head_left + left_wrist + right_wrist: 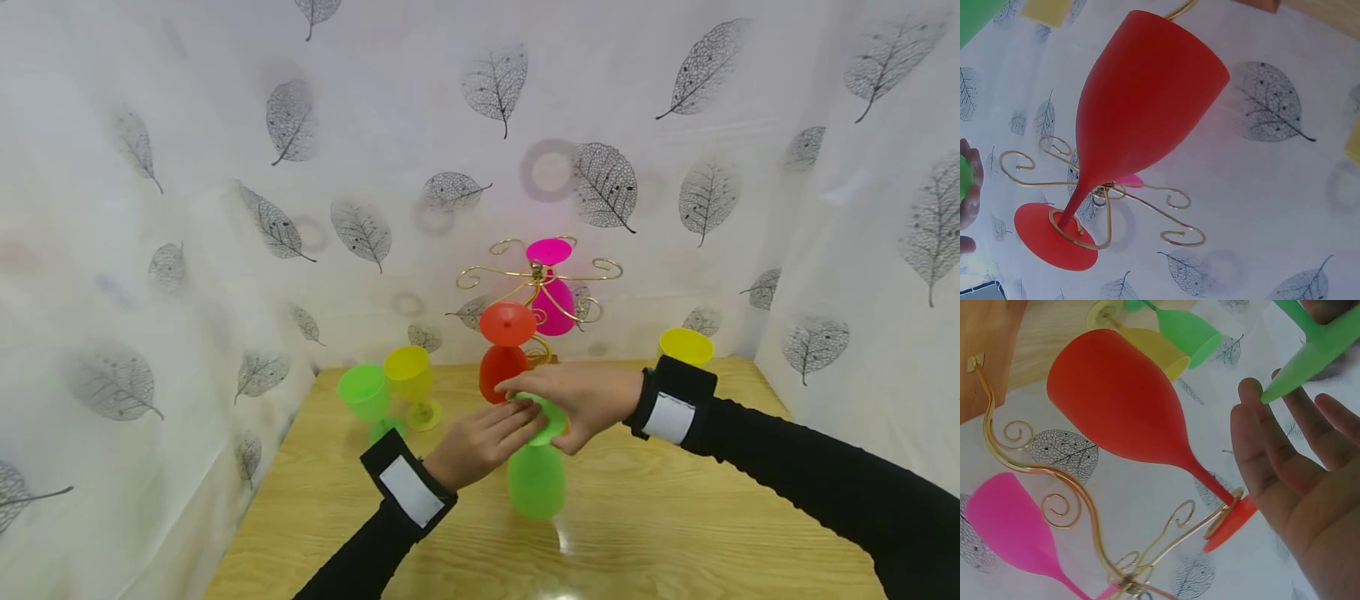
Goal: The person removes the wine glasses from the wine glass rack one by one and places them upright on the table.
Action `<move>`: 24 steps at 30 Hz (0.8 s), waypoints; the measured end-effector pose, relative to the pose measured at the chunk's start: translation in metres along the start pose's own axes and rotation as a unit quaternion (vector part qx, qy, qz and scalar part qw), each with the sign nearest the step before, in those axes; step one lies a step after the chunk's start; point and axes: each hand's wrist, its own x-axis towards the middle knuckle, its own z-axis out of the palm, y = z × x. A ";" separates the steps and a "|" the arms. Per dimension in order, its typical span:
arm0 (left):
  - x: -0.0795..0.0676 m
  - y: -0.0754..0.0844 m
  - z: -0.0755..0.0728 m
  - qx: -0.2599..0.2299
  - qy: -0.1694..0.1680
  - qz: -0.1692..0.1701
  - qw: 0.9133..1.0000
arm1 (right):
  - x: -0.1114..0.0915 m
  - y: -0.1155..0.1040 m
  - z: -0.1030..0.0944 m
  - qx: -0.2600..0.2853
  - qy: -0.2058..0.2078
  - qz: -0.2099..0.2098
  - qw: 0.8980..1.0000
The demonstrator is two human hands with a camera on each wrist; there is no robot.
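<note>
A green goblet (537, 483) is upside down in front of me, bowl lowest. My left hand (483, 442) holds it near its round foot, fingers lying across the foot. My right hand (581, 400) is on the other side, fingers nearly straight. In the right wrist view its fingertips (1250, 390) are right at the rim of the green foot (1316, 362). Just beyond, a red goblet (1119, 400) hangs upside down by its foot from a curled arm of a gold wire stand (537, 275). A pink goblet (553, 307) hangs likewise behind it.
On the left of the wooden table (675, 517) stand a second green goblet (365, 392) and a yellow goblet (409, 372), both upright. Another yellow goblet (686, 343) is beyond my right wrist. A white leaf-patterned curtain (420, 108) surrounds the table's back and sides.
</note>
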 end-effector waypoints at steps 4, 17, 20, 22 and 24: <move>-0.004 0.005 0.005 -0.022 -0.017 -0.034 0.999 | -0.006 0.004 0.013 0.008 0.038 0.003 0.999; -0.034 0.001 0.019 -0.276 -0.085 -0.399 0.870 | -0.043 0.021 0.038 -0.010 0.136 -0.017 0.991; -0.035 0.001 0.020 -0.310 -0.099 -0.426 0.844 | -0.042 0.019 0.049 -0.125 0.135 -0.045 0.982; -0.035 0.002 0.021 -0.328 -0.102 -0.436 0.832 | -0.039 0.017 0.058 -0.183 0.132 -0.082 0.971; -0.036 0.002 0.022 -0.344 -0.103 -0.444 0.821 | -0.035 0.013 0.066 -0.211 0.128 -0.123 0.961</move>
